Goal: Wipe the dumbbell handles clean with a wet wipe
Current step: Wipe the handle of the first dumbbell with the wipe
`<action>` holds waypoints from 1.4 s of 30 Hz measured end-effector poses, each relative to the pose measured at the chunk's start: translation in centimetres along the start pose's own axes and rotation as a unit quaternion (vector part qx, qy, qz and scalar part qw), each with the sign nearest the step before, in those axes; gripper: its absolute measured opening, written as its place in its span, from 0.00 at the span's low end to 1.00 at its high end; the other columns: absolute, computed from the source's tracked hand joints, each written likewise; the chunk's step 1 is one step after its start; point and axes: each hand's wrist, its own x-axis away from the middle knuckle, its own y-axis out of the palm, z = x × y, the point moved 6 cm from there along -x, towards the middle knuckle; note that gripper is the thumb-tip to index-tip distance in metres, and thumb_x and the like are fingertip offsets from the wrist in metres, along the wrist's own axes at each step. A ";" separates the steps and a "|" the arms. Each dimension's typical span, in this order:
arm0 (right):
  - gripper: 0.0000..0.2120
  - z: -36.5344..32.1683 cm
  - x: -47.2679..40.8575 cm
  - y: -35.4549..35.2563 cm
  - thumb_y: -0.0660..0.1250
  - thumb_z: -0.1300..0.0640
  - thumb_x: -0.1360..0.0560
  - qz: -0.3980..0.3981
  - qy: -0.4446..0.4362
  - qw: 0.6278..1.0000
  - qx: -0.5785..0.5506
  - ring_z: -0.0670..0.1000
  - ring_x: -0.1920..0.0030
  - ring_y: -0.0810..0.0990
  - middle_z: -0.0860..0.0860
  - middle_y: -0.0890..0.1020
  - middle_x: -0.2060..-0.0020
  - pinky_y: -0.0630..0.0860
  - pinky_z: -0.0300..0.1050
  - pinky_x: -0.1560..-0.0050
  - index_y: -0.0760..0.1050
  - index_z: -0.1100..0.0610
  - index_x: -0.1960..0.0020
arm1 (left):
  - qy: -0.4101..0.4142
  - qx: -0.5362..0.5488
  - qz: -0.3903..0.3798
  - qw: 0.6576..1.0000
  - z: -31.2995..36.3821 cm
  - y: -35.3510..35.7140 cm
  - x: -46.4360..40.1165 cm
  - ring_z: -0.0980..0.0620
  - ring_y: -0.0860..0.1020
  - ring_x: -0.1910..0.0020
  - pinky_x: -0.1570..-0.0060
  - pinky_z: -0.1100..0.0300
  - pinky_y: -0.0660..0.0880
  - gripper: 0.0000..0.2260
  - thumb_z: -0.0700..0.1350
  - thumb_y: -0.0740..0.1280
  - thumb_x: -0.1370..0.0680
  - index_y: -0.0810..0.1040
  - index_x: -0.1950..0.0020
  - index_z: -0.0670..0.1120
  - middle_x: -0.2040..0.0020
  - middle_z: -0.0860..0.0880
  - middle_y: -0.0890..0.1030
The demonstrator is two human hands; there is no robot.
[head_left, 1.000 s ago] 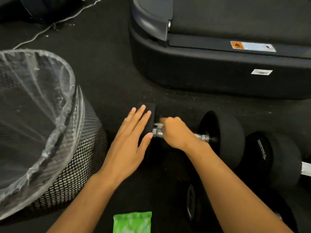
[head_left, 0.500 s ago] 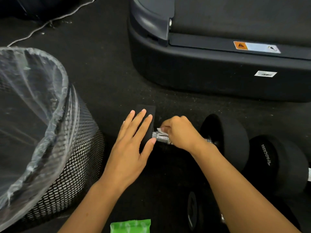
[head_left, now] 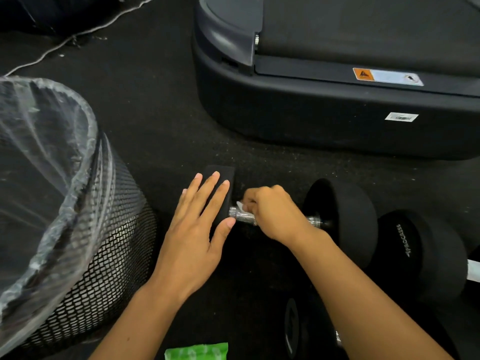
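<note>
Dumbbell with black rubber heads and knurled chrome handle (head_left: pixel 242 216) lies on the dark speckled floor; my left hand (head_left: pixel 200 227) rests flat, fingers straight, on its near head, and my right hand (head_left: pixel 272 214) is curled round the handle's middle with the thin white wet wipe (head_left: pixel 240 205) pinched under it. Mid-wipe, I reckon. Next: slide along the bar toward the far head, rotate to cover the knurl grooves.

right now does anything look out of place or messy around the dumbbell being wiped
Nothing stands out. The left hand lies flat on the dumbbell's left end, steadying it, while the right hand grips the wet wipe around the handle. The mesh bin stands upright with its liner in place.
</note>
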 end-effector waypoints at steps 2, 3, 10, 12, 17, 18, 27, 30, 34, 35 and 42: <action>0.05 -0.3 -0.2 0.6 0.62 0.59 0.24 0.020 -0.006 0.999 0.028 0.59 0.57 0.78 0.57 0.80 0.60 0.77 0.53 0.57 0.77 0.54 0.53 | 0.007 -0.019 -0.004 1.000 0.0 0.0 0.0 0.55 0.45 0.25 0.28 0.62 0.39 0.25 0.54 0.53 0.21 0.57 0.25 0.49 0.24 0.53 0.54; 0.05 -0.5 0.0 1.0 0.61 0.59 0.24 0.029 -0.014 0.999 0.034 0.60 0.57 0.79 0.57 0.80 0.59 0.77 0.53 0.57 0.76 0.54 0.53 | 0.012 -0.029 -0.008 0.999 0.1 -0.1 -0.1 0.55 0.45 0.25 0.28 0.61 0.40 0.25 0.54 0.53 0.20 0.57 0.25 0.48 0.24 0.53 0.54; 0.06 -0.1 -0.2 0.9 0.62 0.61 0.25 0.039 -0.017 0.999 0.027 0.60 0.58 0.78 0.57 0.80 0.63 0.75 0.50 0.61 0.77 0.53 0.56 | 0.031 -0.031 -0.024 0.999 0.2 -0.2 -0.5 0.56 0.47 0.25 0.28 0.61 0.42 0.26 0.55 0.52 0.21 0.56 0.25 0.47 0.24 0.52 0.54; 0.06 -0.2 0.3 1.2 0.63 0.60 0.25 0.038 -0.031 0.998 0.026 0.58 0.57 0.80 0.55 0.81 0.61 0.77 0.50 0.59 0.78 0.52 0.53 | 0.029 -0.025 -0.023 0.999 0.2 -0.2 -0.4 0.57 0.47 0.25 0.28 0.61 0.42 0.26 0.56 0.52 0.21 0.57 0.25 0.47 0.24 0.53 0.54; 0.07 -0.1 0.1 0.5 0.62 0.60 0.24 0.043 -0.014 0.999 0.015 0.60 0.56 0.79 0.57 0.80 0.60 0.76 0.50 0.58 0.79 0.53 0.52 | 0.031 -0.006 -0.015 0.999 0.1 -0.1 -0.5 0.57 0.47 0.25 0.28 0.60 0.43 0.26 0.56 0.54 0.21 0.57 0.25 0.48 0.24 0.54 0.54; 0.07 -0.6 0.4 0.6 0.62 0.60 0.24 0.053 -0.025 0.998 0.028 0.60 0.56 0.79 0.57 0.81 0.60 0.76 0.50 0.58 0.78 0.53 0.52 | 0.029 -0.001 -0.013 1.000 0.0 -0.1 -0.5 0.58 0.47 0.25 0.28 0.60 0.43 0.26 0.56 0.54 0.21 0.57 0.25 0.49 0.24 0.55 0.55; 0.09 -1.3 1.9 1.2 0.62 0.60 0.25 0.104 -0.075 0.991 0.046 0.57 0.51 0.80 0.54 0.82 0.52 0.76 0.49 0.52 0.78 0.56 0.47 | 0.028 0.021 0.001 0.999 -0.2 -0.4 -0.6 0.59 0.49 0.25 0.28 0.61 0.46 0.26 0.56 0.56 0.23 0.60 0.26 0.49 0.25 0.56 0.58; 0.13 -0.4 2.3 1.6 0.64 0.60 0.26 0.127 -0.111 0.986 0.005 0.55 0.45 0.80 0.54 0.81 0.45 0.77 0.53 0.47 0.78 0.57 0.42 | 0.040 -0.009 -0.026 0.999 -0.1 -0.6 -0.8 0.60 0.47 0.25 0.27 0.62 0.43 0.26 0.57 0.54 0.23 0.58 0.25 0.51 0.24 0.56 0.55; 0.15 -0.8 2.3 2.1 0.66 0.64 0.28 0.154 -0.123 0.980 0.037 0.58 0.46 0.80 0.57 0.82 0.46 0.78 0.53 0.47 0.78 0.60 0.42 | 0.055 -0.026 -0.045 0.997 0.1 -0.5 -1.0 0.59 0.43 0.26 0.29 0.63 0.40 0.26 0.58 0.50 0.22 0.54 0.25 0.54 0.24 0.57 0.51; 0.16 -0.9 2.7 2.2 0.66 0.65 0.29 0.159 -0.146 0.976 0.043 0.58 0.45 0.80 0.58 0.81 0.46 0.78 0.53 0.46 0.77 0.62 0.42 | 0.055 -0.024 -0.050 0.997 0.0 -0.5 -1.0 0.59 0.42 0.26 0.29 0.63 0.39 0.26 0.58 0.50 0.22 0.54 0.25 0.54 0.24 0.57 0.51; 0.17 -1.4 3.1 2.4 0.65 0.65 0.33 0.192 -0.155 0.968 0.046 0.59 0.47 0.81 0.60 0.82 0.48 0.78 0.57 0.48 0.78 0.64 0.44 | 0.068 -0.023 -0.065 0.995 -0.3 -0.1 -1.0 0.59 0.41 0.26 0.29 0.62 0.37 0.32 0.59 0.55 0.26 0.52 0.24 0.55 0.24 0.58 0.50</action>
